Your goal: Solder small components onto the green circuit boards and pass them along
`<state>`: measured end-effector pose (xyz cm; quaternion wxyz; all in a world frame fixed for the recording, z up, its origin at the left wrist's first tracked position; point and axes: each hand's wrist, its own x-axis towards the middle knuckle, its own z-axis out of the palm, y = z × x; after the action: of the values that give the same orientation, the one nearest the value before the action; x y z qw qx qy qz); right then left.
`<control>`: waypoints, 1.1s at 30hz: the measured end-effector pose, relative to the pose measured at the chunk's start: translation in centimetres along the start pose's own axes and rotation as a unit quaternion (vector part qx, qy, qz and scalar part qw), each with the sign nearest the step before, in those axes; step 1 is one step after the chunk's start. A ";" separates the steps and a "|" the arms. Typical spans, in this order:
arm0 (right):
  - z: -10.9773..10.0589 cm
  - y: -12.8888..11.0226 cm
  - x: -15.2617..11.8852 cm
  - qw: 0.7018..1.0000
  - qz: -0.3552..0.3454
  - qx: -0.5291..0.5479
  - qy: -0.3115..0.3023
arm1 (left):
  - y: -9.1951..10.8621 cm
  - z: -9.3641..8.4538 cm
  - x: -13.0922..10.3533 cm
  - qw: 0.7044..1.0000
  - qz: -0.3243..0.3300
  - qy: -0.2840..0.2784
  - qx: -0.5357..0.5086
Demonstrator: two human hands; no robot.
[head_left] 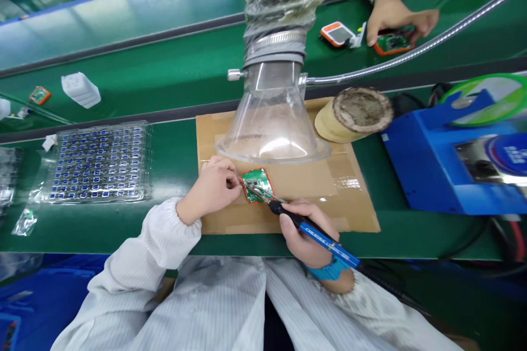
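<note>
A green circuit board (262,176) in an orange frame lies on a flat cardboard sheet (329,197). My right hand (310,233) grips a blue-and-black soldering iron (325,238) like a pen, its metal tip slanting down over the board. At the board's left edge, the fingers of my left hand (217,186) are pinched together; whatever is between them is too small to make out. Just beyond the board hangs a clear fume extraction hood (274,120).
Left stands a clear tray (101,162) of small blue-and-silver parts. Right are a round pot (354,115) and a blue machine (444,159) with a green reel. Across the bench, a co-worker's hand (397,16) holds an orange-framed board (393,43). A metal flexible tube (411,55) crosses the upper right.
</note>
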<state>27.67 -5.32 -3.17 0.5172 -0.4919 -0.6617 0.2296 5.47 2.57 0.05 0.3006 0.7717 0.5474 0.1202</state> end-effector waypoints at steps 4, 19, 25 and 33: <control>-0.1 0.0 0.1 1.000 0.000 0.001 0.004 | -0.2 0.2 0.0 1.000 0.003 0.005 0.004; -0.1 1.1 -0.9 0.998 0.047 0.018 0.049 | -0.1 0.3 0.0 1.000 0.000 0.002 0.006; -0.5 2.1 -1.0 0.987 0.100 0.075 0.097 | 0.0 0.2 0.1 1.000 -0.004 0.005 -0.011; -2.2 3.3 0.9 0.977 0.111 0.052 0.176 | 0.6 -0.1 -0.5 0.998 0.008 -0.036 0.056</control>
<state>30.99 -3.66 -4.64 0.6221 -0.5673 -0.4883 0.2295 5.68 2.04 0.51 0.2757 0.7956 0.5357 0.0641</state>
